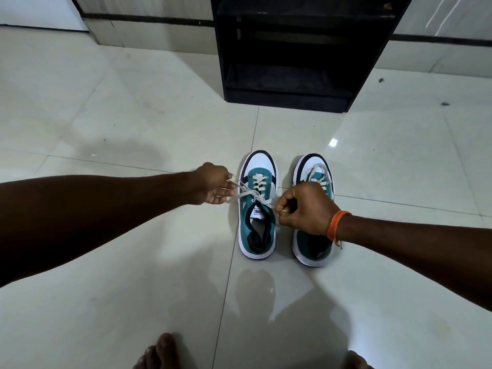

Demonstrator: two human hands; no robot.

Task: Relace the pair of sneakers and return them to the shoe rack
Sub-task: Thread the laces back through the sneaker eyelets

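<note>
Shiny pale tiled floor (133,115) all around, with thin lines between the tiles. Far back, a light wall with a dark stripe low down.

Standing on the floor by that wall, a black shoe rack (292,49), dark inside, shelves hard to make out.

Reaching in from both sides, two bare arms. On the right wrist, an orange thread band (336,225).

Near the rack but well apart from it, two sneakers side by side, toes toward the rack. Both blue-green and white with dark trim and white soles. Left sneaker (257,230) laced up to the top, tongue showing a small label. Right sneaker (311,246) partly hidden under the right hand; some lace (316,169) showing near its toe.

Left hand (213,186) just beside the left sneaker, fingers curled, pinching one end of the white shoelace (257,197). Right hand (306,209) closed in a fist, pinching the other end. Lace pulled tight both ways, crossing over the top of the left sneaker.

At the very bottom, bare toes (166,350) on the floor.
</note>
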